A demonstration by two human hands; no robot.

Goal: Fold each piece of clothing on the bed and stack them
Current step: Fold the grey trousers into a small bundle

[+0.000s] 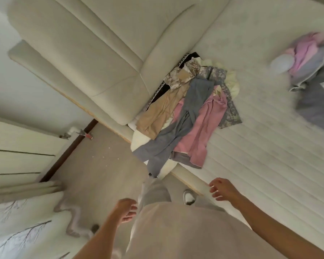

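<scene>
The person stands at the edge of the bed (269,143), and both hands are free: the left hand (126,212) hangs low beside the leg with fingers loosely curled and nothing in them, while the right hand (222,188) reaches out over the bed's edge with fingers spread and relaxed, also holding nothing. The clothing lies in a loose pile (191,113) near the headboard (94,53): a grey garment (178,135) trails down over the mattress edge, a pink piece (204,126) lies beside it, a tan piece (159,116) sits at the left, and camouflage-print pieces (183,74) are at the top. A second, blurred heap of pink and grey fabric (310,60) lies well apart at the far right; its state cannot be made out. This looks like the start of a fold, with no item yet picked. The next move probably calls for stepping closer and lifting a single garment clear of the tangle, then spreading it flat on bare mattress.
</scene>
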